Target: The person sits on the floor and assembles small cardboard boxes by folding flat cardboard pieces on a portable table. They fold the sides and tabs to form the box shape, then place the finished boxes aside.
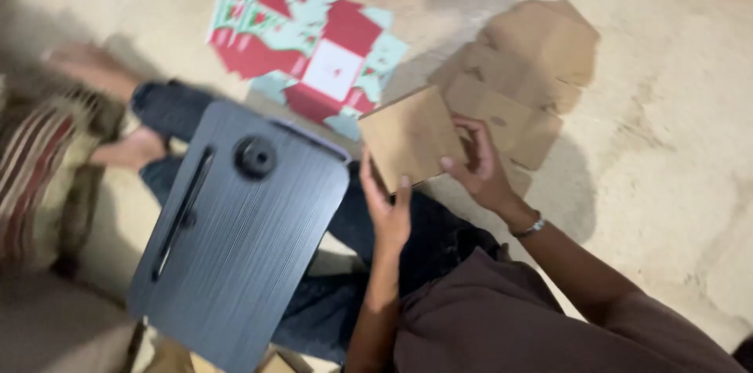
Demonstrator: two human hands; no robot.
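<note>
Left hand [386, 208], right hand [480, 169] both grip one cardboard flat [408, 136]; one lap desk [235, 240]; printed flats [314, 51], perhaps two.

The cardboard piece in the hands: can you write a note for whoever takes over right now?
Left hand and right hand both grip one flat brown cardboard piece, plain side up. More brown flat pieces lie on the floor behind it; printed red and green ones lie spread beside those. A dark lap tray rests over the knees. Done: nothing folded yet. Left: the held piece and both piles.
</note>
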